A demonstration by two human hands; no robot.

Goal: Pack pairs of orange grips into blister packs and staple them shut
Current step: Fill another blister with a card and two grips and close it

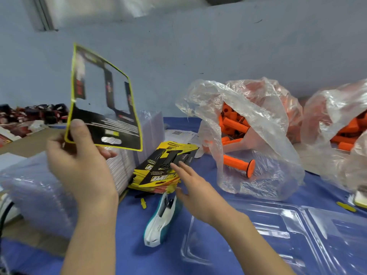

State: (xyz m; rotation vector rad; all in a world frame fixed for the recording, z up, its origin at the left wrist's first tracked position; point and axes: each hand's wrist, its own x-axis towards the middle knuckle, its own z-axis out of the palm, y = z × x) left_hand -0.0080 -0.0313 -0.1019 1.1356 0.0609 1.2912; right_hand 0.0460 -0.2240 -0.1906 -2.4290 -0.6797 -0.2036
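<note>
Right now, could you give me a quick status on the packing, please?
Left hand pinching insert card, raised. Right hand open, fingertips on card stack. Blister tray empty, stapler beside it.

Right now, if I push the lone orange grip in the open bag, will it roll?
Probably: the orange grip is a round tube, though its wider flange should curve its path. It lies on the thin plastic bag, whose film may bunch or slide.

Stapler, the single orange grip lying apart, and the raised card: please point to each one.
stapler (158, 222): head view, on its white upper shell.
orange grip (235, 162): head view, on the middle of its shaft.
card (123, 126): head view, on its black lower panel.
</note>
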